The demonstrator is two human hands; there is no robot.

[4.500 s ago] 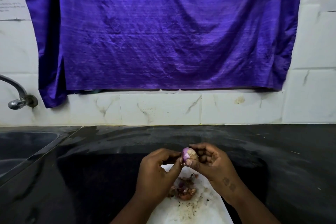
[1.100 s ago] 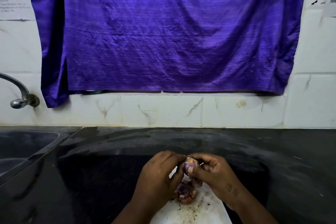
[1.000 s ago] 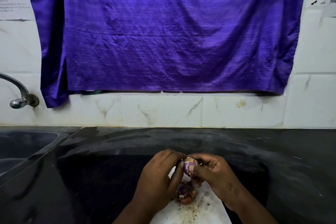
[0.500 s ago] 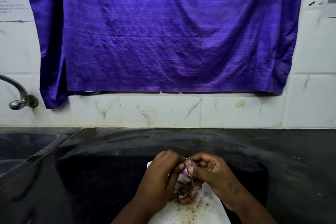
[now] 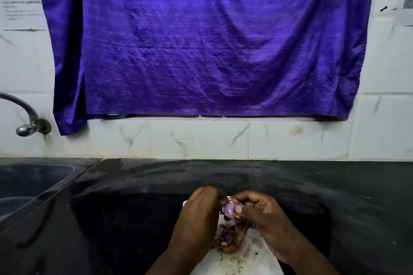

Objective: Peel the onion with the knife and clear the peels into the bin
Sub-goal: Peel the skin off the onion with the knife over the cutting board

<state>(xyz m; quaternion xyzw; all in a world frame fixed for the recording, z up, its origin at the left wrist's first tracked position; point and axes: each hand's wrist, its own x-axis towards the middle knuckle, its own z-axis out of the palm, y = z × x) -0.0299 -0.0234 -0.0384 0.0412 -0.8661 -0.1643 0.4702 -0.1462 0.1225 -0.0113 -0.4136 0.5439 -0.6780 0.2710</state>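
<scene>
A small purple onion (image 5: 229, 209) is held between both hands above a white board (image 5: 252, 259) at the counter's near edge. My left hand (image 5: 196, 221) pinches it from the left, and my right hand (image 5: 263, 219) grips it from the right with the thumb on its skin. A loose flap of skin hangs off the onion's top and lower side. A pile of reddish peels (image 5: 228, 240) lies on the board just below the hands. No knife and no bin are in view.
The black stone counter (image 5: 111, 219) runs wide left and right. A sink (image 5: 24, 185) sits at the far left under a metal tap (image 5: 24, 127). A purple cloth (image 5: 201, 40) hangs on the tiled wall behind.
The hands have sunk slightly lower towards the board, and more bare purple flesh shows on the onion as skin comes away. The peel pile has stayed put.
</scene>
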